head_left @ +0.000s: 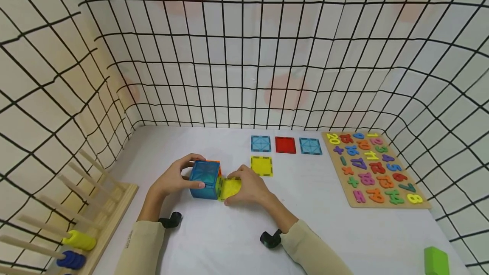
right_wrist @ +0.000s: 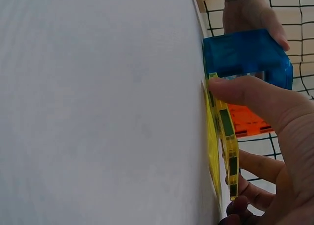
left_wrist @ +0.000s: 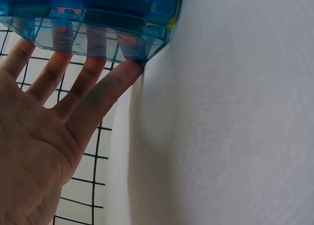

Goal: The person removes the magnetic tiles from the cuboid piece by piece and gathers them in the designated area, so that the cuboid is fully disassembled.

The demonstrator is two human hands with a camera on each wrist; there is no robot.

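My left hand [head_left: 172, 180] grips a box built of see-through magnetic tiles [head_left: 207, 172], thumb on the near side and fingers on the far left. Its top and front are blue; an orange tile [right_wrist: 251, 120] shows on another side in the right wrist view. In the left wrist view, the fingers spread against the blue wall [left_wrist: 117, 4]. My right hand [head_left: 250, 186] pinches a yellow magnetic tile [head_left: 231, 188] by its edges, low beside the box's right side. In the right wrist view, that tile [right_wrist: 228, 131] tilts slightly off the white tablecloth, its near end by the box.
Beyond the hands lie a yellow tile [head_left: 261, 166], a red tile [head_left: 285, 144] and two light blue tiles [head_left: 260, 144]. A number puzzle board [head_left: 345, 196] lies right, a wooden peg rack [head_left: 114, 220] left, a green block [head_left: 436, 261] near right. Black wire mesh [head_left: 244, 67] encloses the table.
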